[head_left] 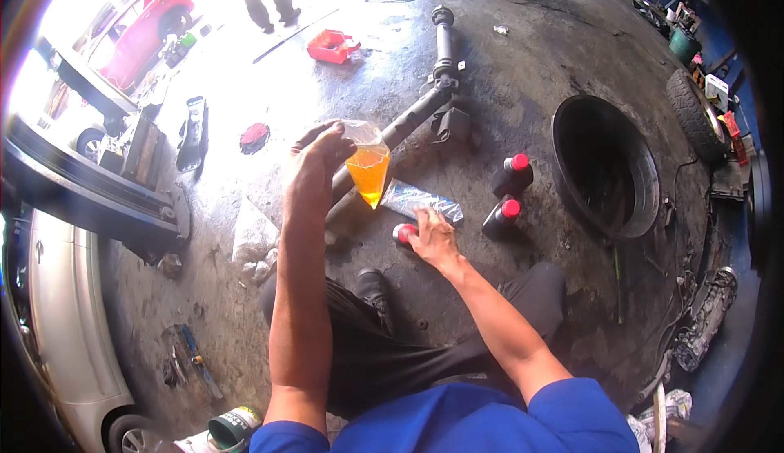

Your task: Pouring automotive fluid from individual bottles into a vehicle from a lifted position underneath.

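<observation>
My left hand (317, 155) is raised and closed round the top of a clear plastic bag (369, 171). Orange liquid fills the bag's pointed lower part, which hangs down. Lower and to the right, my right hand (437, 241) has its fingers at a red cap (402, 234); the bottle under it is mostly hidden. A silvery plastic packet (420, 200) lies on the floor just beyond that hand. Two dark bottles with red caps, one farther (511, 175) and one nearer (501, 218), stand to the right.
A long drive shaft (416, 116) lies across the floor ahead. To the right is a big black tub (566, 179). A red plastic container (331, 46) and a red cloth (254, 137) lie farther off. On the left stand a lift arm (90, 196) and a light-coloured car (73, 314).
</observation>
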`<act>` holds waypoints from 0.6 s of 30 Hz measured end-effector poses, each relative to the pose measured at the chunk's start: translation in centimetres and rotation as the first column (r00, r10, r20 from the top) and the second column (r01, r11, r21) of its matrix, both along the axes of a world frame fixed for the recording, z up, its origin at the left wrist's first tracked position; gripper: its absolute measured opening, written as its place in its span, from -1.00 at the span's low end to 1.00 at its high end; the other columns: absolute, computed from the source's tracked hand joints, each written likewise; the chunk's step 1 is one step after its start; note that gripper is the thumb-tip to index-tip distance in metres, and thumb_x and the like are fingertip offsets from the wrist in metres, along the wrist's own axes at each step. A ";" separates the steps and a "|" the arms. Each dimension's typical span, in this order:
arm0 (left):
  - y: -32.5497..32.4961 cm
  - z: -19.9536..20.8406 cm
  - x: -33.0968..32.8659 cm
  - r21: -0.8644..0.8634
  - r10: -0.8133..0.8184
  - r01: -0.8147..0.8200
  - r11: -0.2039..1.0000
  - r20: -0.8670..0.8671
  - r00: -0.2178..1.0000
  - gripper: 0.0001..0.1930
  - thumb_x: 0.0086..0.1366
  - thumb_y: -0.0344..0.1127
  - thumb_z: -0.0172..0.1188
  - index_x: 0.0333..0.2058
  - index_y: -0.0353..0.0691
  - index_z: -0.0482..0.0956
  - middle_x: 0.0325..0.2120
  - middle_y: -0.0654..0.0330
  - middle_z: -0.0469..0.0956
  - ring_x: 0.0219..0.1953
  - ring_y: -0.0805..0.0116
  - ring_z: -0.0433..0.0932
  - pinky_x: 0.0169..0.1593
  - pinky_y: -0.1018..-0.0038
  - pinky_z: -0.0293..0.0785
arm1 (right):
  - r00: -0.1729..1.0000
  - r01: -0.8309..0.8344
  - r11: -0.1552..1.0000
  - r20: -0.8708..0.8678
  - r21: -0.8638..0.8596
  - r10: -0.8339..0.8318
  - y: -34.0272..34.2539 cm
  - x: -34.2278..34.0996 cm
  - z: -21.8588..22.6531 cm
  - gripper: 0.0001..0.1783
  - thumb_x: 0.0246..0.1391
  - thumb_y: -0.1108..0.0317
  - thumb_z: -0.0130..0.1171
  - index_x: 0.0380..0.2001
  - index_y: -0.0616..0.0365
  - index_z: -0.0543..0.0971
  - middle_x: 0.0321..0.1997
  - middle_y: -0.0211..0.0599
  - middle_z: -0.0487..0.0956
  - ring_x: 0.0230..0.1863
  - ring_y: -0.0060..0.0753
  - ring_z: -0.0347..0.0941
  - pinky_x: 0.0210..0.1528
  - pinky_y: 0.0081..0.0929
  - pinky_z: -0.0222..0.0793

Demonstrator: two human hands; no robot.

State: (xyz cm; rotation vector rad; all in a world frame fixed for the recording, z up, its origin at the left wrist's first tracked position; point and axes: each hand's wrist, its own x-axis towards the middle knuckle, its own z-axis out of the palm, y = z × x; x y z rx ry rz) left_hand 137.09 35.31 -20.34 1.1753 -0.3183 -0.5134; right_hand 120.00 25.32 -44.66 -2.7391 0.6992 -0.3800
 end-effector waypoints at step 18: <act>-7.6 8.4 -5.7 0.385 -0.293 0.292 0.875 -0.059 0.954 -0.74 0.36 -0.35 0.28 -0.06 -0.40 0.65 -0.31 0.15 0.67 -0.32 0.46 0.60 -0.21 0.53 0.54 | 0.629 -0.039 0.573 0.466 0.818 -0.622 -5.9 -2.2 30.5 -0.93 0.21 0.51 0.24 -0.25 0.27 0.59 -0.28 -0.09 0.68 -0.25 -0.19 0.67 -0.16 -0.30 0.55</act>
